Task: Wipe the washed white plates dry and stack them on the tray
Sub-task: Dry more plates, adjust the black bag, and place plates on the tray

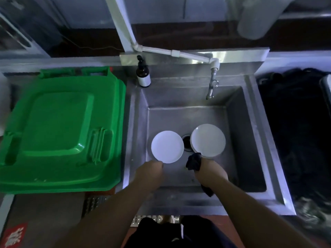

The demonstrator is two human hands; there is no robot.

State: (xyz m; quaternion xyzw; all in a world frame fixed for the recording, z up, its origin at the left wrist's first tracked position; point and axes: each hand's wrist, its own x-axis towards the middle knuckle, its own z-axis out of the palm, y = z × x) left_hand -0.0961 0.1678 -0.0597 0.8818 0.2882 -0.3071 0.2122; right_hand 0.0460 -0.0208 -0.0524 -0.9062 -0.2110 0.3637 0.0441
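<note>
At the far left, a big green bin lid [59, 129] lies flat, its right edge just beside the left rim of the steel sink [238, 140]. On the sink's back ledge, near the back left corner, a dark pump bottle [143, 76] with a white label stands upright. A white pipe [175, 53] runs along the back wall to a metal tap [211, 85] that hangs over the back of the basin, right of the middle. Down in the basin, a single white plate [167, 146] sits towards the front left, near the left wall. The left hand [150, 173] grips the near rim of this plate, fingers curled over its edge. Between the two plates the dark drain [186, 142] shows in the floor of the basin. Just right of the drain lies a small stack of white plates [207, 140]; a second rim shows under the top one, but how many there are cannot be told. The right hand [210, 171] is closed tightly round a dark cloth [194, 162], which bunches out above the knuckles and touches the near edge of the stack, with a tail of it hanging out below the wrist. To the right of the sink, beyond its right rim, a dark heap [295, 131] fills the space; it is too dim to tell what it is.
</note>
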